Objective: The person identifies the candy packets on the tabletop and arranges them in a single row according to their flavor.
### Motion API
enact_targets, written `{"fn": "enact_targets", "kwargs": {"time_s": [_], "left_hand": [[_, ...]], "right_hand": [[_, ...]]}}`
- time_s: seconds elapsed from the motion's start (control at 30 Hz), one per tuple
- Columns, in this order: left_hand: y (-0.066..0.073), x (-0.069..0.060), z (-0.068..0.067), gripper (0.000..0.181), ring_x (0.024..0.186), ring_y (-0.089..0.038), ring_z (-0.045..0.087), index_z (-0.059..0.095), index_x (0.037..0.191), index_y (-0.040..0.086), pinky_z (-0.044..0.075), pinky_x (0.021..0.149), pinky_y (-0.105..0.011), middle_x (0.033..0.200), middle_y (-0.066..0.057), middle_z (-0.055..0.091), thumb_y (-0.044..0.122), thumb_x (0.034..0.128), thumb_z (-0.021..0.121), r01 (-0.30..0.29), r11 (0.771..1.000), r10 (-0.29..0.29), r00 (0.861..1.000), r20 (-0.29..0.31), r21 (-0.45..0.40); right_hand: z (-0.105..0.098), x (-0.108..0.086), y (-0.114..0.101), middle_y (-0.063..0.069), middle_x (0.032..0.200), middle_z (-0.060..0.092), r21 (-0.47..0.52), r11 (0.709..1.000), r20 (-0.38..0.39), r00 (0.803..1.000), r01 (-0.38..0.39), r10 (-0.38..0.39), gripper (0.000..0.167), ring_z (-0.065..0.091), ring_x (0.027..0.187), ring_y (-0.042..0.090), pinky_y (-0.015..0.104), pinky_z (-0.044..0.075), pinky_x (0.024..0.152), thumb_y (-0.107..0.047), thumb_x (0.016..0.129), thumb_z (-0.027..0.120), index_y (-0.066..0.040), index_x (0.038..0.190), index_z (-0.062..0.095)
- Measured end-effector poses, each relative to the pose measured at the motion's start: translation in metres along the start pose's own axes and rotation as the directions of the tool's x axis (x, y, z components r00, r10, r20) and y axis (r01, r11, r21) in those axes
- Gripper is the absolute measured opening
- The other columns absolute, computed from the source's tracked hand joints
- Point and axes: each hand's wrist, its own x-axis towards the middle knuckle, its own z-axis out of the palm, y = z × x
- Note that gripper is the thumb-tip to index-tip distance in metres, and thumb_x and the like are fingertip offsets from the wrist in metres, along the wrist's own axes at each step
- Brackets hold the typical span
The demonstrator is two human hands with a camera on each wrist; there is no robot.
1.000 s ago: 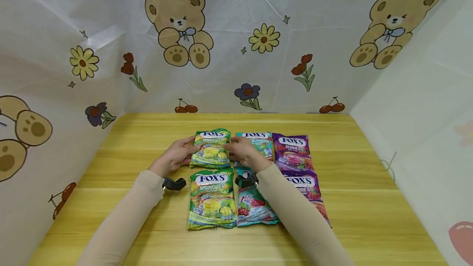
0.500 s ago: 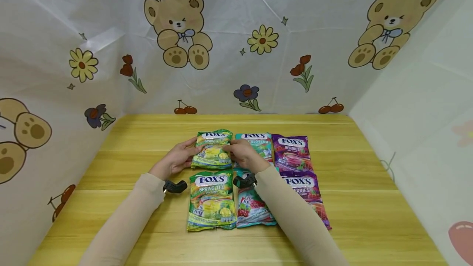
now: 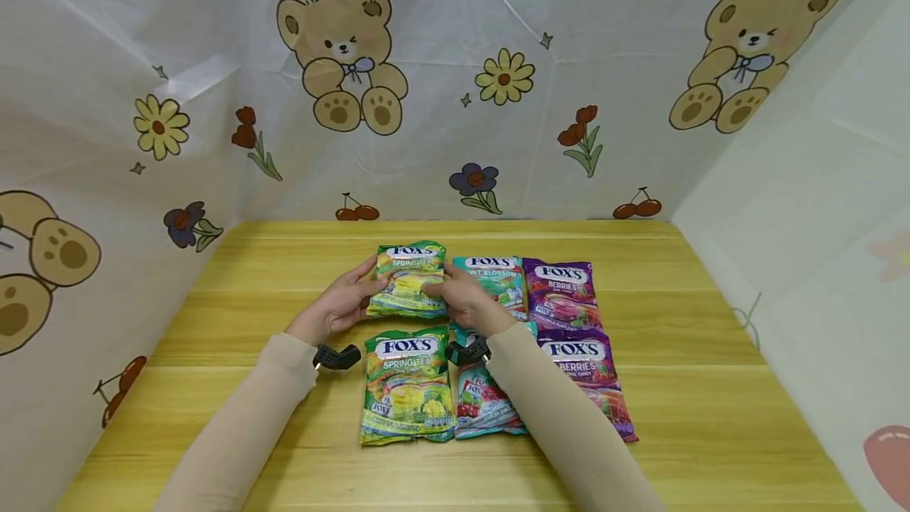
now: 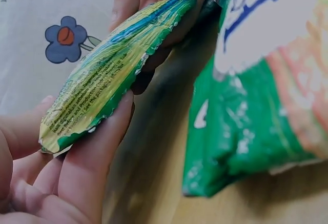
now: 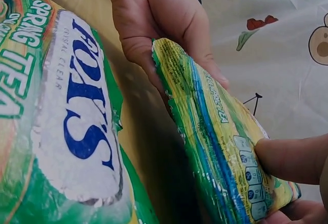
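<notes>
A green and yellow Fox's Spring Tea candy bag (image 3: 407,283) is held between both hands at the back left of the group. My left hand (image 3: 343,303) grips its left edge, thumb on the front and fingers behind. On the opposite edge, my right hand (image 3: 465,297) pinches it the same way. Both wrist views show the bag's lower edge (image 4: 102,90) raised off the table, with shadow beneath. Just in front lies a second Spring Tea bag (image 3: 407,387), its top end close by in the right wrist view (image 5: 77,116).
Right of the held bag lie a teal Mint Blossom bag (image 3: 498,279) and a purple Berries bag (image 3: 562,291). Nearer are another teal bag (image 3: 483,401), partly under the right forearm, and another Berries bag (image 3: 586,362). A bear-print sheet (image 3: 426,164) rises behind the wooden table (image 3: 711,385).
Both hands have lifted the held Spring Tea bag slightly, and its top edge sits a bit higher than before. The other bags stay where they were.
</notes>
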Motion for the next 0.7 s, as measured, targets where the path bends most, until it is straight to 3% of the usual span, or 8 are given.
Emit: {"fn": "enact_targets", "kwargs": {"time_s": [0.07, 0.13, 0.2, 0.27, 0.33, 0.4, 0.57, 0.7], "left_hand": [[0.002, -0.002, -0.001, 0.08, 0.082, -0.007, 0.066, 0.005, 0.166, 0.041, 0.061, 0.075, -0.028, 0.113, 0.002, 0.067, 0.018, 0.1081, 0.055, -0.007, 0.999, 0.008, 1.0, 0.015, -0.034], [0.004, -0.005, -0.001, 0.082, 0.091, -0.01, 0.07, 0.004, 0.165, 0.042, 0.063, 0.079, -0.029, 0.125, -0.002, 0.066, 0.015, 0.1075, 0.056, -0.019, 0.998, 0.02, 1.0, 0.024, -0.064], [0.007, -0.008, -0.002, 0.084, 0.101, -0.013, 0.072, 0.004, 0.166, 0.041, 0.063, 0.086, -0.031, 0.139, -0.008, 0.06, 0.011, 0.1069, 0.056, -0.033, 0.995, 0.035, 0.999, 0.028, -0.096], [0.01, -0.01, -0.002, 0.085, 0.106, -0.014, 0.072, 0.005, 0.166, 0.039, 0.063, 0.09, -0.032, 0.148, -0.014, 0.052, 0.008, 0.1064, 0.056, -0.048, 0.993, 0.05, 0.999, 0.02, -0.112], [0.014, -0.012, -0.002, 0.084, 0.108, -0.014, 0.072, 0.006, 0.167, 0.034, 0.061, 0.093, -0.032, 0.151, -0.015, 0.049, 0.007, 0.1058, 0.057, -0.066, 0.991, 0.067, 0.998, 0.0, -0.117], [0.019, -0.015, -0.003, 0.083, 0.108, -0.013, 0.072, 0.008, 0.168, 0.028, 0.061, 0.094, -0.032, 0.148, -0.013, 0.051, 0.008, 0.1051, 0.059, -0.084, 0.99, 0.082, 0.996, -0.023, -0.117], [0.028, -0.021, -0.007, 0.084, 0.103, -0.009, 0.072, 0.009, 0.168, 0.018, 0.061, 0.092, -0.03, 0.13, -0.001, 0.063, 0.014, 0.1035, 0.063, -0.112, 0.984, 0.103, 0.992, -0.07, -0.137], [0.035, -0.024, -0.011, 0.079, 0.101, -0.009, 0.072, 0.016, 0.166, 0.013, 0.062, 0.089, -0.028, 0.124, 0.001, 0.063, 0.015, 0.1035, 0.063, -0.127, 0.975, 0.107, 0.987, -0.117, -0.18]], "right_hand": [[0.0, -0.001, -0.002, 0.018, 0.153, 0.051, -0.009, 1.0, -0.008, 1.0, -0.005, 0.005, 0.085, 0.061, 0.073, 0.01, 0.024, 0.046, 0.058, -0.009, 0.102, 0.064, -0.02, 0.167, 0.011], [0.001, -0.002, -0.004, 0.017, 0.142, 0.062, -0.029, 1.0, -0.026, 1.0, -0.01, 0.009, 0.085, 0.043, 0.053, 0.008, 0.025, 0.033, 0.047, -0.011, 0.101, 0.066, -0.024, 0.167, 0.015], [0.002, -0.002, -0.007, 0.016, 0.13, 0.069, -0.035, 0.999, -0.022, 1.0, -0.003, 0.002, 0.083, 0.036, 0.047, 0.008, 0.024, 0.029, 0.043, -0.01, 0.1, 0.068, -0.026, 0.166, 0.019], [0.004, -0.001, -0.009, 0.014, 0.129, 0.069, -0.035, 0.999, -0.011, 1.0, 0.007, -0.007, 0.082, 0.05, 0.055, 0.005, 0.021, 0.042, 0.048, -0.01, 0.099, 0.07, -0.023, 0.165, 0.024], [0.007, 0.0, -0.012, 0.012, 0.133, 0.066, -0.046, 0.999, -0.009, 1.0, 0.021, -0.022, 0.081, 0.051, 0.06, 0.007, 0.021, 0.043, 0.053, -0.011, 0.097, 0.072, -0.019, 0.164, 0.026], [0.012, 0.002, -0.015, 0.012, 0.14, 0.061, -0.034, 0.999, 0.002, 0.999, 0.034, -0.034, 0.079, 0.06, 0.081, 0.007, 0.022, 0.051, 0.071, -0.011, 0.097, 0.072, -0.013, 0.163, 0.029], [0.024, 0.008, -0.021, 0.012, 0.143, 0.059, 0.048, 0.997, 0.018, 0.998, 0.06, -0.06, 0.068, 0.064, 0.115, 0.019, 0.036, 0.052, 0.106, -0.008, 0.097, 0.071, -0.008, 0.157, 0.039], [0.034, 0.011, -0.027, 0.012, 0.136, 0.063, 0.1, 0.991, 0.001, 0.996, 0.087, -0.088, 0.065, 0.067, 0.115, 0.023, 0.039, 0.054, 0.106, -0.006, 0.097, 0.071, -0.012, 0.156, 0.043]]}}
